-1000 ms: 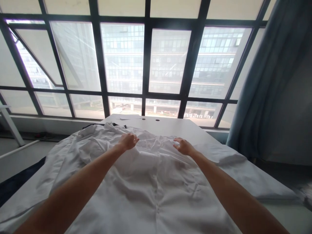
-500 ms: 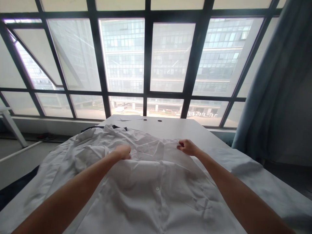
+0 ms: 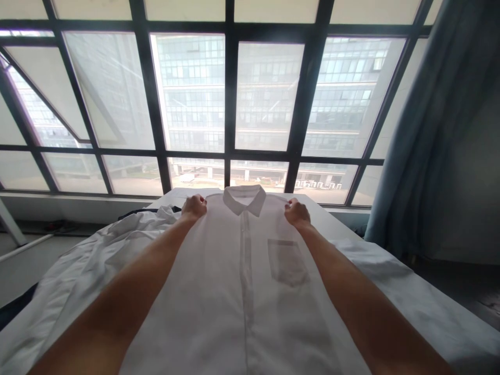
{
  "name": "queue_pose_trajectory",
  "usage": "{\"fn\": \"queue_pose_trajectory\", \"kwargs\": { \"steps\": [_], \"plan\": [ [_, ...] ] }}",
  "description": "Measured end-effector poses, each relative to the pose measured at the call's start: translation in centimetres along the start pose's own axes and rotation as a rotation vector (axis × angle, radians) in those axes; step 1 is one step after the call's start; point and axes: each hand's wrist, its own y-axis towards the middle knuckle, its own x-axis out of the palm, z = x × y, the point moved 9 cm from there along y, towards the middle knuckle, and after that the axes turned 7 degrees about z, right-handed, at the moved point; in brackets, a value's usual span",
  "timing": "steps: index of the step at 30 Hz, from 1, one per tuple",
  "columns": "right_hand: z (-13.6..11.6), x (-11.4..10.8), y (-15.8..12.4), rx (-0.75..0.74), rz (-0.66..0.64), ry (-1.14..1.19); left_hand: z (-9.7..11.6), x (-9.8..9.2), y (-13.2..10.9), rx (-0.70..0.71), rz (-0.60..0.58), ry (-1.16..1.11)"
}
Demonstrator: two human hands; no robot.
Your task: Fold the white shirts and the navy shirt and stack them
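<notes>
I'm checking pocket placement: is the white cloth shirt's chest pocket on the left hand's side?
No, the square cloth pocket lies right of the straight white placket, toward the right hand.

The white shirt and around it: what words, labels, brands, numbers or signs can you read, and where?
None can be read.
White shirt and chest pocket: no writing visible.
White shapes outside the windows: too small and blurred to tell if they are letters.

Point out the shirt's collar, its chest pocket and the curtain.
Collar (image 3: pixel 257 202), head view: the leaf at picture right.
Chest pocket (image 3: pixel 288 264), head view: middle of its front.
Curtain (image 3: pixel 424 140), head view: middle of its folds.
</notes>
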Motion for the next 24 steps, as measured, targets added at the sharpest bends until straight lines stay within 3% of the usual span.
{"fn": "queue_pose_trajectory", "kwargs": {
  "steps": [2, 5, 8, 10, 13, 16, 24],
  "plan": [
    [-0.3, 2.1, -0.5, 0.056, -0.036, -0.068, 0.7, 2.8, -1.1, 0.024, -0.091, 0.044],
    [-2.1, 6.0, -3.7, 0.007, -0.137, -0.11, 1.9, 7.0, -5.4, 0.172, -0.227, 0.066],
    [-4.9, 9.2, -8.5, -0.138, -0.202, -0.092, 4.1, 9.9, -11.4, 0.51, -0.323, 0.024],
    [-6.7, 10.6, -11.6, -0.274, -0.194, -0.088, 4.5, 11.1, -14.8, 0.642, -0.384, 0.014],
    [-7.6, 11.9, -15.5, -0.388, -0.213, -0.121, 3.9, 11.9, -18.0, 0.698, -0.442, 0.009],
    [-6.7, 12.6, -17.8, -0.373, -0.281, -0.136, 3.1, 11.8, -20.0, 0.693, -0.485, 0.012],
    [-5.0, 11.0, -21.8, -0.345, -0.385, -0.164, 2.7, 9.2, -25.7, 0.638, -0.551, 0.033]
  ]
}}
